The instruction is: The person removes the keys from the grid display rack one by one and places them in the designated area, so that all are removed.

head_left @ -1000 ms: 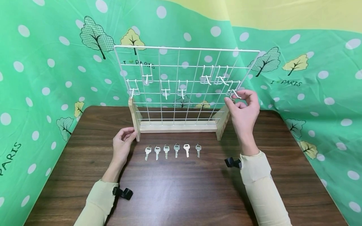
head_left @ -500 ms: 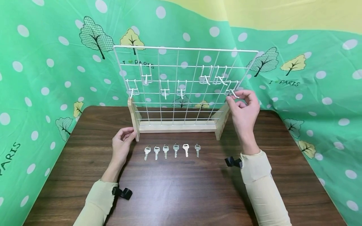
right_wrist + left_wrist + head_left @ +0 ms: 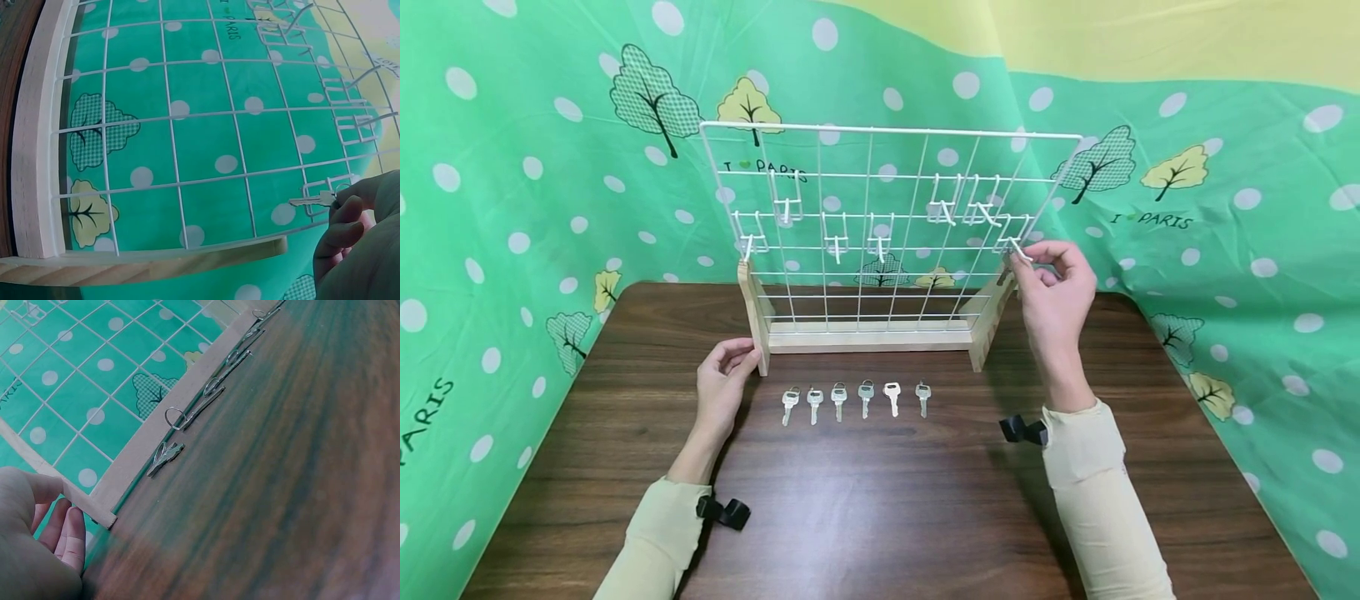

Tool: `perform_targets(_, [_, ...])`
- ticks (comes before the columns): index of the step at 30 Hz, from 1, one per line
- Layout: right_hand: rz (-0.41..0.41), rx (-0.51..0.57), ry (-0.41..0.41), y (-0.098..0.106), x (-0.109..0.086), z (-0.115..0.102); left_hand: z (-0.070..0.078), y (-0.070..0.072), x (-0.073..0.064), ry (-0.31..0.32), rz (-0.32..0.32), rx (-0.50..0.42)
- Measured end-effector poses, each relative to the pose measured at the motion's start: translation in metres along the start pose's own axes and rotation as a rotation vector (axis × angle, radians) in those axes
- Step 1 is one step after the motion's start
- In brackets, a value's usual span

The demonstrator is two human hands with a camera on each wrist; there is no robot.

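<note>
My right hand is at the rightmost hook of a white wire grid rack. Its thumb and fingers pinch a silver key by its small ring; in the right wrist view the key points left, close to the hook, and the fingers cover part of the ring. Whether the ring is round the hook I cannot tell. My left hand holds the foot of the rack's left wooden leg, thumb in front. Several keys lie in a row on the table before the rack.
More white hooks hang on the grid at two heights, jutting toward me. The rack stands on the back part of a dark wooden table. A green dotted cloth hangs close behind and at both sides.
My right hand has shifted slightly right from the hook, and the key now shows below it, where fingers hid it before. The left hand stays on the leg.
</note>
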State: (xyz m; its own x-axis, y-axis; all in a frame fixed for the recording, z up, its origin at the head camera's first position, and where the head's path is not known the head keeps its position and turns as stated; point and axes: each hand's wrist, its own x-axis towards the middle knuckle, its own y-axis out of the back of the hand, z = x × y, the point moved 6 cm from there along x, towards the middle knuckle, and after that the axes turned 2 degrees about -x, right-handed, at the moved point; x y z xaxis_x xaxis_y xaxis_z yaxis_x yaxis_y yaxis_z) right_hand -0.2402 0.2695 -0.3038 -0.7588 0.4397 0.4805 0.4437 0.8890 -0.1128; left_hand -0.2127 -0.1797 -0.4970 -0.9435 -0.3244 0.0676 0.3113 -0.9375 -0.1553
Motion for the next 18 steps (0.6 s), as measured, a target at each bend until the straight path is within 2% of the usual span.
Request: perform_targets(18, [0.009,0.115,0.031,0.010,-0.009,-0.010,-0.001,0.001,0.000,0.011,-0.001,0.001])
